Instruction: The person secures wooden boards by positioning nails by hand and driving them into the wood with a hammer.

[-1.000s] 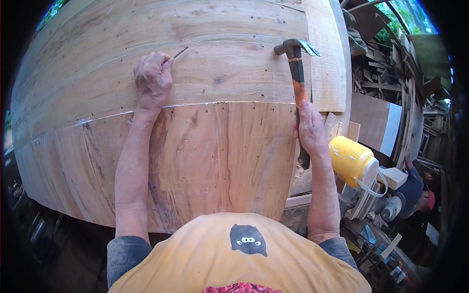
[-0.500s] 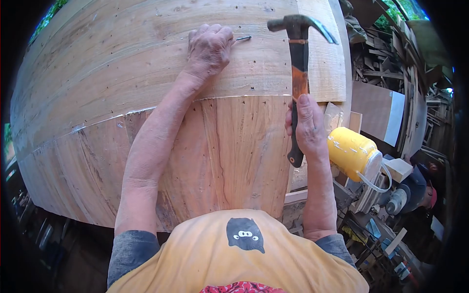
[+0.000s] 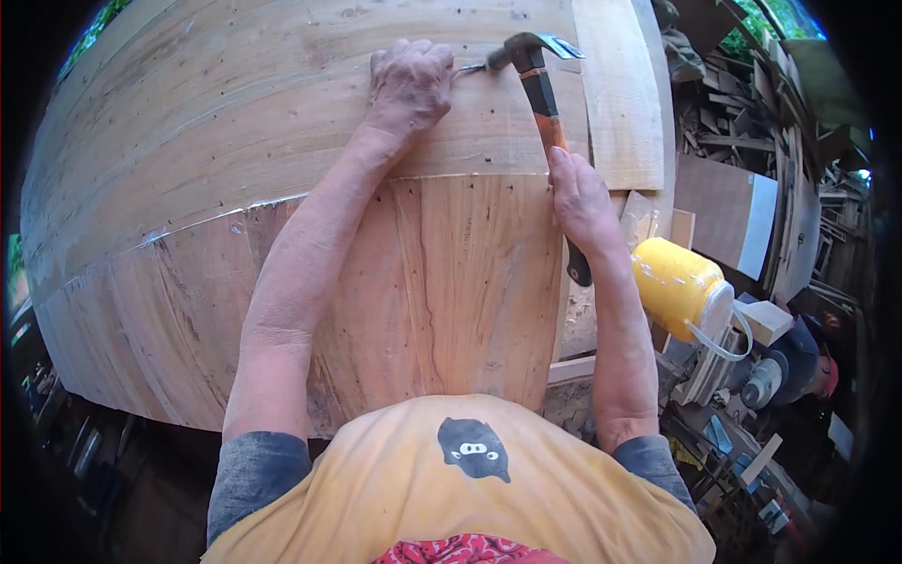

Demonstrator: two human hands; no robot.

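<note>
My left hand [image 3: 412, 83] is closed, knuckles up, over the wooden planks [image 3: 282, 103]. Out of its right side juts a slim metal nail punch [image 3: 470, 69], its lower end hidden by my fingers. My right hand [image 3: 584, 199] is wrapped round the orange and black handle of a claw hammer [image 3: 537, 80]. The hammer's striking face is at the outer end of the punch, touching it or very near; I cannot tell which. Its claw points right. Small dark marks dot the planks around both hands.
A seam with whitish filler [image 3: 235, 214] crosses the panel below my left hand. To the right hangs or lies a yellow bucket [image 3: 678, 287] with white smears and a handle. Beyond it are a power tool [image 3: 766, 381] and piled scrap wood [image 3: 733, 113].
My right hand has swung the hammer left, bringing its head from right of the punch up to the punch's end. My left hand has shifted only slightly, still holding the punch.
</note>
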